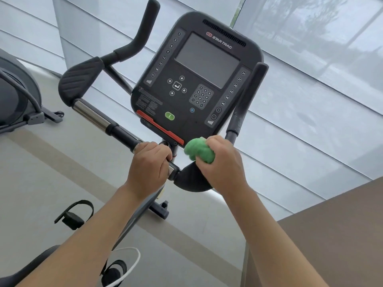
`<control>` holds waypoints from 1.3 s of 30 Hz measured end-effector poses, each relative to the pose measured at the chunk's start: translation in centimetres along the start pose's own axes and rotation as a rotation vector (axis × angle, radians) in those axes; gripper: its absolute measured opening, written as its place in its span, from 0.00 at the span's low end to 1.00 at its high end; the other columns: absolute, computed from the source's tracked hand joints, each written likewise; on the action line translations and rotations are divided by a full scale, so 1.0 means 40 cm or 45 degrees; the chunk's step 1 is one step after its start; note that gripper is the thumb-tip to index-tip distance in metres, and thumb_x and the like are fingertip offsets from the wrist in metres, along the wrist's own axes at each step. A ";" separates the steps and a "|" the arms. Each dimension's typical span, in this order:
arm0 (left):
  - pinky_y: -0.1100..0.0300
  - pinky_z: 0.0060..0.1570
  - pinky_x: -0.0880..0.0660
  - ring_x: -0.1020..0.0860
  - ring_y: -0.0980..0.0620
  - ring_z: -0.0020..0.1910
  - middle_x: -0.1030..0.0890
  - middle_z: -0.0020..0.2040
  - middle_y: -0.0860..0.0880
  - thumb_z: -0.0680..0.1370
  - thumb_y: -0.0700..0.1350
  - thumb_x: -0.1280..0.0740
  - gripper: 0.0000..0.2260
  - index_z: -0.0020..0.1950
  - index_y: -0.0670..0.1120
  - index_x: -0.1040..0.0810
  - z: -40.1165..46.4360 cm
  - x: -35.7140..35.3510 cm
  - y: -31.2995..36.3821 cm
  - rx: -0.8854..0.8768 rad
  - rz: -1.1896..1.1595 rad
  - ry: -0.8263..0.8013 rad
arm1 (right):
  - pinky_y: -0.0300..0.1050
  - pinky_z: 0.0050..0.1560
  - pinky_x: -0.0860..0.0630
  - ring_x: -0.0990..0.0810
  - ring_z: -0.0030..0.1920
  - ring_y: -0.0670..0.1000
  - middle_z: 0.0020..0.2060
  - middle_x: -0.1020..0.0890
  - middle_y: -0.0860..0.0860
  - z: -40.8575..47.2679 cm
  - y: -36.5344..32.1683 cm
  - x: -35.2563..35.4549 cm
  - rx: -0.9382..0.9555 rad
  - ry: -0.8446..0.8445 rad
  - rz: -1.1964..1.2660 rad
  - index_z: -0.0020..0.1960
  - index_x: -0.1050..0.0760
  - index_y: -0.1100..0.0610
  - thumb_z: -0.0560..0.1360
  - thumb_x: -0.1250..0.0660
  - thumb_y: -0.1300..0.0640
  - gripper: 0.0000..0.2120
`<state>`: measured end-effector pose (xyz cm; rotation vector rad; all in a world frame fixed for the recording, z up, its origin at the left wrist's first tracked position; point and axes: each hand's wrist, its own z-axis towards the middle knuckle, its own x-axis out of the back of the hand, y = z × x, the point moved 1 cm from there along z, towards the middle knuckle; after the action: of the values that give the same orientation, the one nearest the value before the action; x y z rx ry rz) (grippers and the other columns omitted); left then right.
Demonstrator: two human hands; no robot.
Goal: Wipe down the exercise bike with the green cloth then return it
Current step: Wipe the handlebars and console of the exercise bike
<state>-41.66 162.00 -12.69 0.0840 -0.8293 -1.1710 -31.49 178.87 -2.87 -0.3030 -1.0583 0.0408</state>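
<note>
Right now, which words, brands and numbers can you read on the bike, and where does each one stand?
"STAR TRAC": console, above the screen.
"1 3 6 9 12 15 18 21": left button column.
"24 27 30 33 36 40": right button column.
Digits: number keypad.
Fine print lower left: too small to read.

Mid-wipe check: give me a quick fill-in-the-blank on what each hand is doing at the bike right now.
1. The right hand grips a bunched ____ cloth.
2. The left hand grips the black-and-chrome ____ below the dark console.
3. The console's oval start button is ____.

Missing words: green; handlebar; green
</note>
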 end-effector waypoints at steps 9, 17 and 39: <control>0.52 0.44 0.32 0.30 0.47 0.33 0.27 0.31 0.48 0.77 0.37 0.43 0.11 0.37 0.44 0.25 0.014 -0.006 0.017 0.028 0.017 0.098 | 0.56 0.61 0.26 0.24 0.58 0.49 0.54 0.16 0.39 -0.046 0.017 0.163 0.134 -0.246 -0.013 0.55 0.17 0.50 0.69 0.18 0.56 0.17; 0.49 0.44 0.29 0.29 0.46 0.34 0.26 0.32 0.49 0.79 0.37 0.44 0.13 0.38 0.44 0.24 0.009 0.003 0.010 -0.007 0.025 0.064 | 0.56 0.66 0.27 0.20 0.61 0.58 0.56 0.16 0.50 0.069 -0.040 0.178 0.401 -0.173 -0.061 0.62 0.19 0.57 0.65 0.36 0.75 0.28; 0.53 0.45 0.32 0.30 0.48 0.34 0.26 0.32 0.48 0.76 0.38 0.41 0.09 0.37 0.44 0.25 0.015 -0.003 0.024 0.003 0.060 0.094 | 0.50 0.44 0.28 0.32 0.27 0.53 0.22 0.31 0.49 0.077 -0.027 -0.052 0.363 -0.465 -0.618 0.29 0.33 0.54 0.76 0.44 0.38 0.25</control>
<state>-41.30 162.69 -11.89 0.1083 -0.7640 -1.1159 -35.31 178.17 -2.95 0.2333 -1.4465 -0.1940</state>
